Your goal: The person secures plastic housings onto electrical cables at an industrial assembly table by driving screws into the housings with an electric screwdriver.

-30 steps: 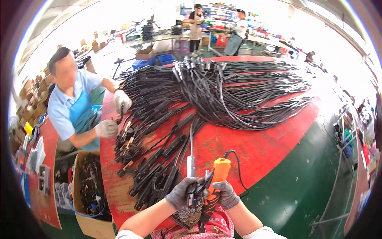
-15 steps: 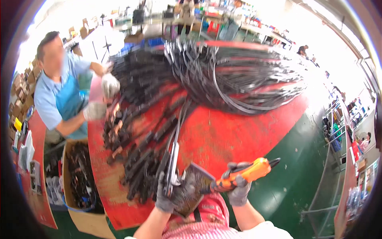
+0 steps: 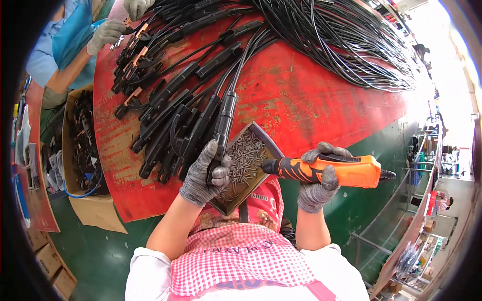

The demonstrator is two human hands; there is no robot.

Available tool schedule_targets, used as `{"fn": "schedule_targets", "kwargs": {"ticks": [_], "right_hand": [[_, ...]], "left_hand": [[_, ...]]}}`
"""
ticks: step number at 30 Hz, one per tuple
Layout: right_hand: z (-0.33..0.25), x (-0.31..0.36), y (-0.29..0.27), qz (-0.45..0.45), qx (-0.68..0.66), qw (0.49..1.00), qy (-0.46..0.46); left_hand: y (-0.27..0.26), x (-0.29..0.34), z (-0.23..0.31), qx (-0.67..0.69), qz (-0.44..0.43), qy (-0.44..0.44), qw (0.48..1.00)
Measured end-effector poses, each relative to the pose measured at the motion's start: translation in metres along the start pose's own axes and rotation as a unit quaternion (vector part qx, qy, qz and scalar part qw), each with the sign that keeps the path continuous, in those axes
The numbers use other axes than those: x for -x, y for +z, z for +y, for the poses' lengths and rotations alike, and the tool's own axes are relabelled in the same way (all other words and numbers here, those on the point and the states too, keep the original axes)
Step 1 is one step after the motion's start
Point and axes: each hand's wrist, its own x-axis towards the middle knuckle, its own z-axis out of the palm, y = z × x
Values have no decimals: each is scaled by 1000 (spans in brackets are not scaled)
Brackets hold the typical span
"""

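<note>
My gloved left hand (image 3: 201,178) is closed around the lower end of a black welding electrode holder (image 3: 227,113), whose cable runs up and away across the table. In my gloved right hand (image 3: 321,183) lies an orange and black electric screwdriver (image 3: 359,173), its black tip end pointing left. That tip is over the right side of an open tray (image 3: 269,138) full of small grey screws (image 3: 246,155). The tray sits at the table's near edge, between my hands. Several more black holders (image 3: 165,113) lie just left of my left hand.
A red worn table (image 3: 281,110) spreads ahead, with a large bundle of black cables (image 3: 346,50) at the far side. Across the left corner, a co-worker's gloved hand (image 3: 108,35) handles parts. A cardboard box (image 3: 70,145) of black parts stands at the left.
The view has tipped down toward my hands. My left hand still grips the electrode holder, and my right still holds the screwdriver, now turned more level.
</note>
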Motion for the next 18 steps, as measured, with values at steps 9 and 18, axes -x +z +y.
{"fn": "schedule_targets", "kwargs": {"ticks": [9, 18], "right_hand": [[5, 1, 7, -14, 40, 999, 3], [7, -1, 6, -20, 46, 999, 11]], "left_hand": [[-4, 1, 0, -3, -13, 1, 1000], [-3, 0, 2, 7, -24, -7, 1000]]}}
